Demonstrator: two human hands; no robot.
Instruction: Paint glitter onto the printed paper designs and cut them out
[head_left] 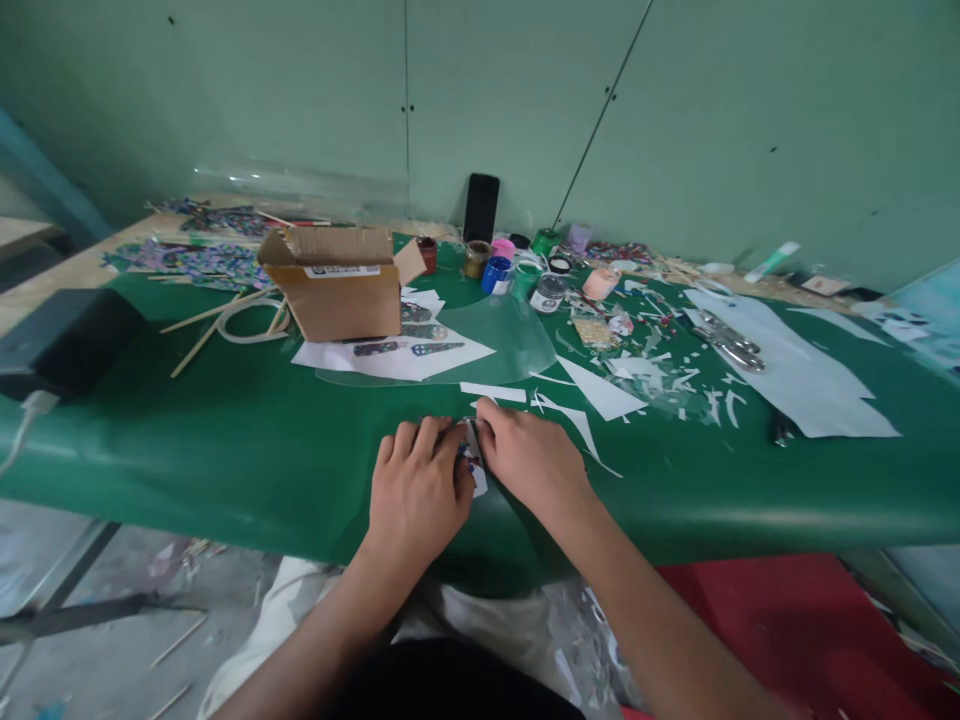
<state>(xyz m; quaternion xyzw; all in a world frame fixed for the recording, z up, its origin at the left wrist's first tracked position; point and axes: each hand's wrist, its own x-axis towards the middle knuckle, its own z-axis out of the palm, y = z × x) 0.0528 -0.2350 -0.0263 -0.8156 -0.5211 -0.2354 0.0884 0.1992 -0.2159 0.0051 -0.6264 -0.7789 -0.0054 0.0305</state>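
Observation:
Both hands are at the front of the green table cover (300,440). My left hand (416,480) presses down, fingers curled, on a small white piece with a dark, colourful pattern (474,470). Against the right edge of that piece is my right hand (529,450), its fingers closed; whatever its fingertips hold is hidden. Just beyond the hands lies a white paper strip (493,392). Farther back, patterned pieces (437,349) rest on white paper (322,355) in front of an open cardboard box (345,300).
Paint jars (496,275) and a black phone (481,207) stand at the back. White paper scraps (600,388) are scattered right of centre. Metal scissors (727,342) lie on white sheets (817,390) at the right. A dark box (67,335) sits at the left.

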